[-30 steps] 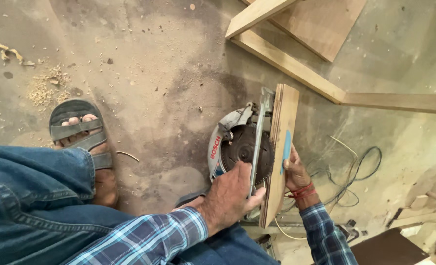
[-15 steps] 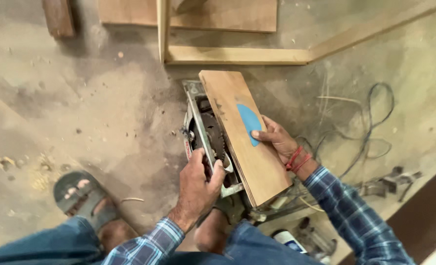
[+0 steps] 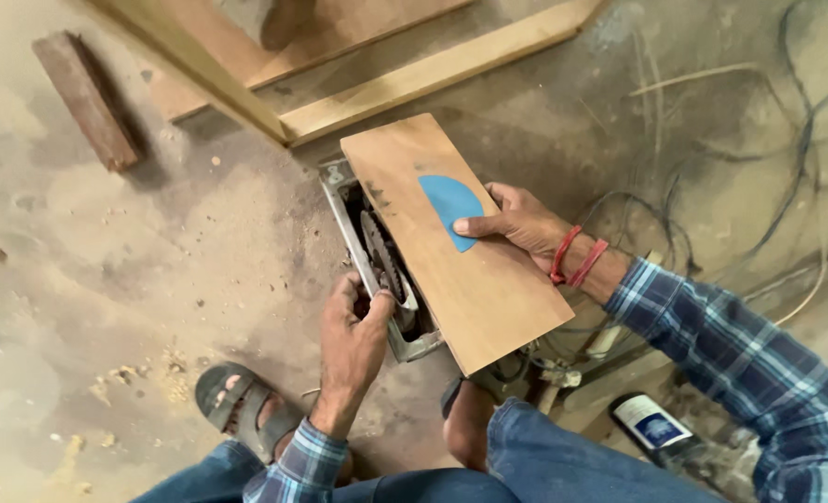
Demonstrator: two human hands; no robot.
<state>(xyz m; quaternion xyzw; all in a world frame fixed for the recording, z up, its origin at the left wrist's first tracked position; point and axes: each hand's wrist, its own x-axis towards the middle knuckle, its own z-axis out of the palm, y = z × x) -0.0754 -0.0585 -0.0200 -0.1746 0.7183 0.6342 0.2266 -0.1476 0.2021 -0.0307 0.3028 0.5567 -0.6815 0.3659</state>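
Two hands work: your right hand [image 3: 516, 224] grasps a brown board [image 3: 451, 242] with a blue patch; your left hand [image 3: 353, 331] grips the upturned saw [image 3: 377, 261], cables [image 3: 712, 186] behind.

The wooden board [image 3: 451, 242] covers most of the upturned circular saw [image 3: 377, 270], so only a strip of its base plate and part of the toothed blade show, and the right hand [image 3: 516, 222] has its palm and thumb hidden behind the board's edge. The left hand [image 3: 353, 331] curls over the saw's near end, fingers [image 3: 377, 303] tucked in, so whether it grips anything cannot be told. The wooden frame [image 3: 386, 84] and the cables [image 3: 787, 140] run off the top and right edges.
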